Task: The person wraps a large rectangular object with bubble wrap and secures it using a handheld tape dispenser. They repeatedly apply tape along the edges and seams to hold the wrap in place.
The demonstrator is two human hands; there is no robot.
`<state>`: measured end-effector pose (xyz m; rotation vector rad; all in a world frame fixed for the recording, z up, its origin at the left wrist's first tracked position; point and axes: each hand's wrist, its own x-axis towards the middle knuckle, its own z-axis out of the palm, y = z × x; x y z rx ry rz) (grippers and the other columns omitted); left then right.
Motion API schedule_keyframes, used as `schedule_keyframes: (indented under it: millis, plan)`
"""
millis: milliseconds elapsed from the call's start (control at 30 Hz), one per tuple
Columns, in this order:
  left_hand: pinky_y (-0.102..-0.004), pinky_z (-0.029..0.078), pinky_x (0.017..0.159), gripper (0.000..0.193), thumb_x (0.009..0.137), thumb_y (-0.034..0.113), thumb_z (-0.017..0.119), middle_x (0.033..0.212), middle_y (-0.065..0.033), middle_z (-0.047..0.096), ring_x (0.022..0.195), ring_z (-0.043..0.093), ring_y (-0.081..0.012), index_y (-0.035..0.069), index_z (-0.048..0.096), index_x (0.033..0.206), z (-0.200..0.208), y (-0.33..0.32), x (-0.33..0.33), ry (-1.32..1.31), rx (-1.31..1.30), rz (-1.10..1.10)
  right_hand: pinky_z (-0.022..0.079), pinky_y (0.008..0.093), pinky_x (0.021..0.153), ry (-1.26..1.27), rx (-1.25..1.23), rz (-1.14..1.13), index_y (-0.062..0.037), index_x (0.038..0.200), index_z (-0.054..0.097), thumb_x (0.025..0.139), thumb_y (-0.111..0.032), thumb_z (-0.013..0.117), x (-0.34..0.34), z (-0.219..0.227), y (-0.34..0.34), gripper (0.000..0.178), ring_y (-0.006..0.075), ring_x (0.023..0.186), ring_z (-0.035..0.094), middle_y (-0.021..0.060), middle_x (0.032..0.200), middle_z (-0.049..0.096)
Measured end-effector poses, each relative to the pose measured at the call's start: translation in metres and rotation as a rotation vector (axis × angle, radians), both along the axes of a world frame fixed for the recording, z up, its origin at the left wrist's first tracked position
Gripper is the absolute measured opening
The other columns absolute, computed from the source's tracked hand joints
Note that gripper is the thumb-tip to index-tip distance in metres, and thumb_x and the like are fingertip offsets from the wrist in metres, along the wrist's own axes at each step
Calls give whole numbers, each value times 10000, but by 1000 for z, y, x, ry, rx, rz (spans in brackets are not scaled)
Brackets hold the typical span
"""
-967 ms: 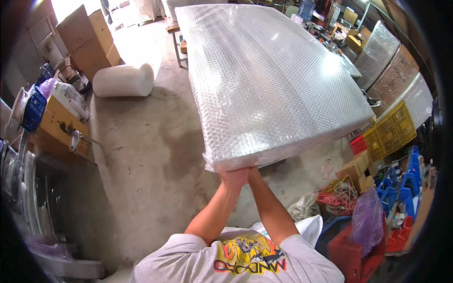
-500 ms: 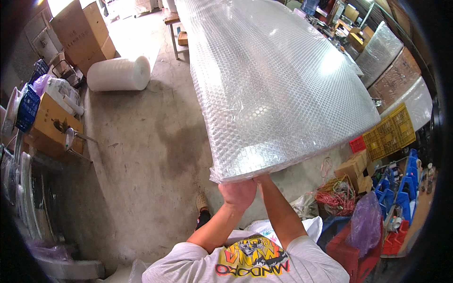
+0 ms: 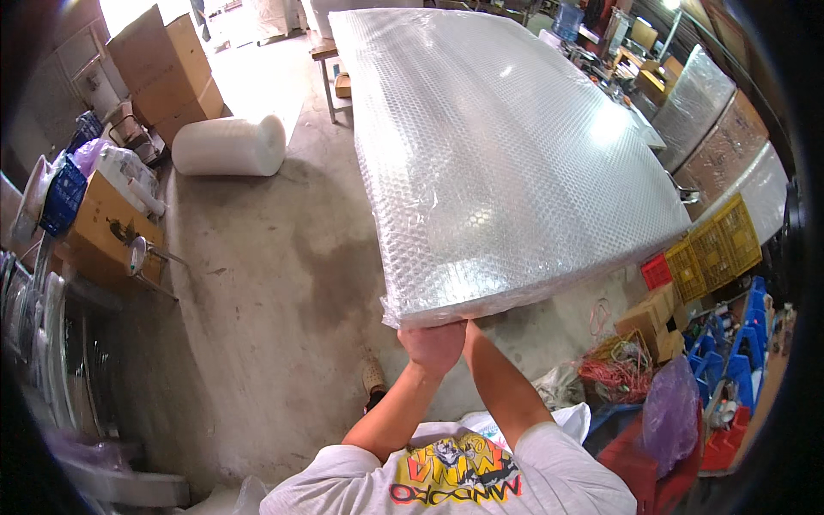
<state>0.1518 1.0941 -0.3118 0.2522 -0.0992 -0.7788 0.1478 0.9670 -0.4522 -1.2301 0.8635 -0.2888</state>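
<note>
A large flat slab covered in clear bubble wrap [image 3: 506, 172] stretches away in front of me, its near edge close to my body. My left hand [image 3: 433, 345] is against the underside of that near edge, by the left corner. The back of the hand and the wrist show, but the fingers are hidden. Just to its right, my right hand [image 3: 469, 330] reaches in under the same edge and is almost wholly covered by the slab and my left hand. Whether either hand grips the wrap cannot be seen. Loose film sticks out at the near left corner.
On the floor at left lies a white wrap roll [image 3: 230, 146], near a tall cardboard box [image 3: 163, 64]. A small table [image 3: 324, 53] stands beyond. To the right are a yellow crate [image 3: 717, 249], tangled red cords [image 3: 618, 373], blue bins [image 3: 747, 343] and a red container [image 3: 657, 459].
The view has tilted slightly, so the slab's far end now shows and the surroundings sit a little lower. Both hands stay together at the slab's near edge.
</note>
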Motion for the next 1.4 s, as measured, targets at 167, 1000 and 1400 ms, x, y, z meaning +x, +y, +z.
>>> schedule_keyframes:
  millis: [167,1000,1400]
  plan:
    - [-436,420,1072,518,866,97,579,1339,-84,547,1285,495,-264,88,484,1375,-40,-10,15,-26,-140,-48,557,357,771,347,1,282,-12,1235,628,935,-218,671,-66,-41,81,366,169,884,687,87,1060,715]
    - [-402,359,1137,733,987,519,523,1477,-143,494,1339,484,-308,41,350,1515,-110,-6,173,-409,384,-768,533,347,839,449,-105,110,-38,1297,609,938,-240,682,-25,-70,176,418,173,906,682,86,1073,730]
    - [-274,496,849,417,965,305,687,1082,-5,669,934,600,-89,26,613,1266,-92,58,459,-727,432,-1252,554,422,872,205,-796,-10,-85,1475,462,912,-337,696,167,104,194,659,410,1082,664,237,1267,639]
